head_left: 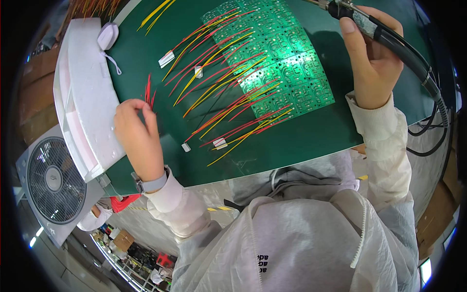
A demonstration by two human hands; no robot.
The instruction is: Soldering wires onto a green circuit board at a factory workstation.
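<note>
My left hand (139,131) is at the left of the green table, its thumb and forefinger closed around the lower ends of a small bunch of red wires (150,91). In my right hand (373,61), at the upper right, is a soldering iron (357,20) with a black handle and a thick black cable; its tip is cut off by the top edge. Between the hands lies a panel of green circuit boards (292,61). Red and yellow wires (219,68) reach from the panel's left side across the table in several groups.
White foam (90,102) lines the table's left edge, with a pale plastic device (107,36) on a strap. White tags (166,59) lie among the wires. More yellow wires (155,14) lie at the top. A box fan (54,179) stands left; cables (433,141) hang at right.
</note>
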